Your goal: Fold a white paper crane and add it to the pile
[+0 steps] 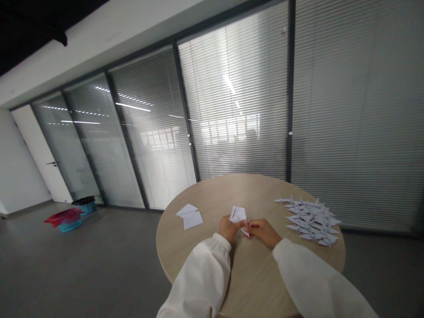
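Observation:
A partly folded white paper piece (238, 215) is held just above the round wooden table (205, 247), near its middle. My left hand (228, 228) pinches its lower left edge. My right hand (263, 231) pinches its lower right part, fingers closed. Both arms wear white sleeves. Flat white paper sheets (190, 216) lie on the table to the left of my hands. A cluster of several folded white paper cranes (311, 220) lies on the table's right side.
Glass walls with closed blinds (232, 115) stand behind the table. On the grey floor at far left are a blue basin with red cloth (66, 219) and a dark bin (85, 203). A white door (43, 154) is at the left.

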Tool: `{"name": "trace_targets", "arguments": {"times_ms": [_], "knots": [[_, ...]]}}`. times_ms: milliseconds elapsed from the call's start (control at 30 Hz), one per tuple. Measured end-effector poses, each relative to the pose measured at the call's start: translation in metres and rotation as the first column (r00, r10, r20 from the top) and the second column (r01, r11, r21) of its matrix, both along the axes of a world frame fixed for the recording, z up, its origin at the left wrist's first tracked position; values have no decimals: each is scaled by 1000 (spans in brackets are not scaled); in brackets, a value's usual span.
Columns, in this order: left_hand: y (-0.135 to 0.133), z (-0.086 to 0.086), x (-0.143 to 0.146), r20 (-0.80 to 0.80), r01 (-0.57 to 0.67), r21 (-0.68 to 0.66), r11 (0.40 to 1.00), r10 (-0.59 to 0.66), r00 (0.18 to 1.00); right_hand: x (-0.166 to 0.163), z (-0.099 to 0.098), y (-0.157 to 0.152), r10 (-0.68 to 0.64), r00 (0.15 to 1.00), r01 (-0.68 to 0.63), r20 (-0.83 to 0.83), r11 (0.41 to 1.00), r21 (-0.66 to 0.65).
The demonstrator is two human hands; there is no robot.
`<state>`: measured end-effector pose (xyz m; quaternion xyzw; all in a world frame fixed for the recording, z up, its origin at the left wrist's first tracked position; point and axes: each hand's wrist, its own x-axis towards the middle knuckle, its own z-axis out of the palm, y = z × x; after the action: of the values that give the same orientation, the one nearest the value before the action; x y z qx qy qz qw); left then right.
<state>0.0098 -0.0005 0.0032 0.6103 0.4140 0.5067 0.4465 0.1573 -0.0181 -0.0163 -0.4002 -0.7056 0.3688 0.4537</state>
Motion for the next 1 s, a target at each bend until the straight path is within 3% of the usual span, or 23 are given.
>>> {"name": "trace_targets", "arguments": {"times_ms": [200, 667, 1000], "knots": [[-3, 3, 0, -23, 2, -32, 999, -3, 1000, 1, -2, 1, 6, 1000, -6, 18, 999, 40], [6, -3, -2, 64, -2, -48, 999, 5, 998, -2, -1, -2, 44, 999, -44, 17, 999, -31], [3, -3, 1, 28, 64, -27, 998, -63, 998, 1, -8, 6, -37, 997, 32, 74, 998, 63]]}}
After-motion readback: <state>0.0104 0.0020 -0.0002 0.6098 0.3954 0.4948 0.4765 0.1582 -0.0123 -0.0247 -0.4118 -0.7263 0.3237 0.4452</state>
